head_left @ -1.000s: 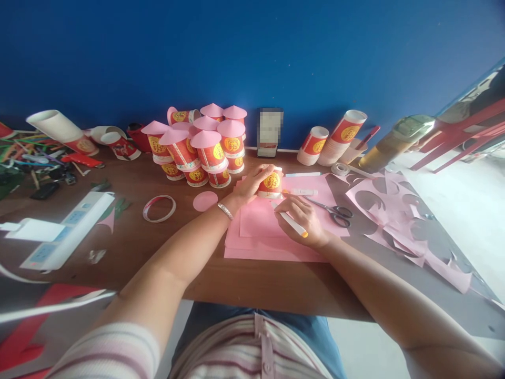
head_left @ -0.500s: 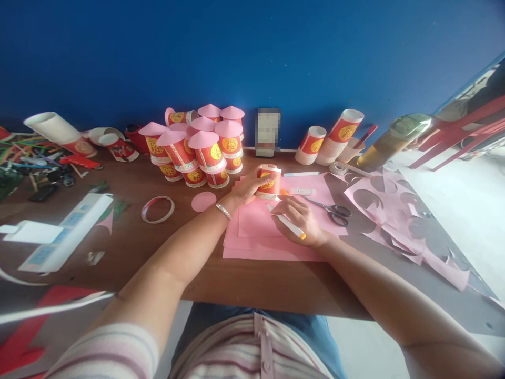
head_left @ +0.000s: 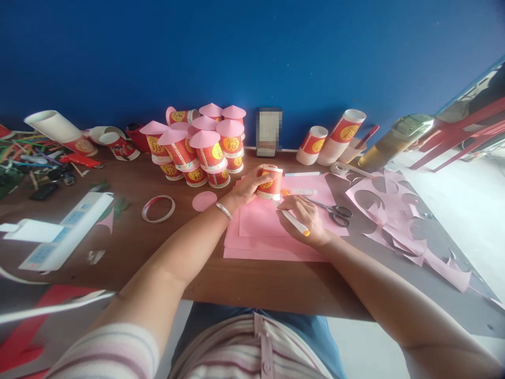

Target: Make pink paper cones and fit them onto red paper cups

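Observation:
My left hand (head_left: 248,188) grips a red paper cup (head_left: 271,182) with a gold emblem, held mouth-down and slightly tilted on a stack of pink paper sheets (head_left: 260,226). My right hand (head_left: 303,218) is closed round a white marker (head_left: 294,223) with an orange end, its tip close to the cup's rim on the pink paper. A bracelet sits on my left wrist. Scissors (head_left: 335,210) lie just right of my right hand.
A cluster of red cups with pink cone lids (head_left: 197,142) stands behind. Stacked cups (head_left: 339,136) lean at the back right. A pink disc (head_left: 204,200), tape ring (head_left: 158,208), power strip (head_left: 67,231) and cut pink scraps (head_left: 398,216) lie on the wooden table (head_left: 130,184).
The cup under my left hand has tipped up from flat on the paper to a slight tilt. My right hand with the marker has barely shifted.

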Demonstrator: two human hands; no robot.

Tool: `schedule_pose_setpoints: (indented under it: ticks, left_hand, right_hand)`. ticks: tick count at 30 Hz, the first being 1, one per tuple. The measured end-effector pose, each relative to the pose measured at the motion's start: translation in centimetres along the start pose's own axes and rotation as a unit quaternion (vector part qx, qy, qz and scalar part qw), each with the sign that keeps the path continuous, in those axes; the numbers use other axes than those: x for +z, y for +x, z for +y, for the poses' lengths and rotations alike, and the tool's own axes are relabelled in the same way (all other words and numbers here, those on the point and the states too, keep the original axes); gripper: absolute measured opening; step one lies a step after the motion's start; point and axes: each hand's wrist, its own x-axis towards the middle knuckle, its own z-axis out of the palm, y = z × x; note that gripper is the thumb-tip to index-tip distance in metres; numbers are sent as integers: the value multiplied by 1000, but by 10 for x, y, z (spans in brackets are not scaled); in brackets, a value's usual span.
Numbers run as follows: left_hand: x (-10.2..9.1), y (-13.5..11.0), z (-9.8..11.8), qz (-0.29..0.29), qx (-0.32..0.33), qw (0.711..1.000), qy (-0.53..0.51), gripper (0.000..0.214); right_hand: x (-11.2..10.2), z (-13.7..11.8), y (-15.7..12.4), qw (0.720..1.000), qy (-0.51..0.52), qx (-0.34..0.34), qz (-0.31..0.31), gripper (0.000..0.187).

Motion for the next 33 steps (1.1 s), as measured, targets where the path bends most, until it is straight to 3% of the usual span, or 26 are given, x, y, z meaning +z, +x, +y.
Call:
schedule_pose_setpoints:
  ticks: [10, 17, 21, 27, 33]
  left_hand:
    - [1, 0, 2, 19, -8, 999, -28, 42]
    - [4, -6, 9, -1, -10, 996, -89, 43]
    - [3, -4, 7, -5, -8, 997, -70, 43]
    - [1, -2, 3, 8, -44, 999, -16, 58]
    - [0, 1, 2, 6, -35, 999, -28, 60]
  right_hand:
    - [-1, 1, -1, 1000, 12, -17, -14, 19]
    - [0, 0, 0, 999, 33, -27, -19, 21]
    - [1, -3, -1, 997, 63, -22, -45, 20]
    - [3, -5, -1, 997, 62, -27, -44, 19]
    - [1, -2, -2, 997, 56, -19, -39, 22]
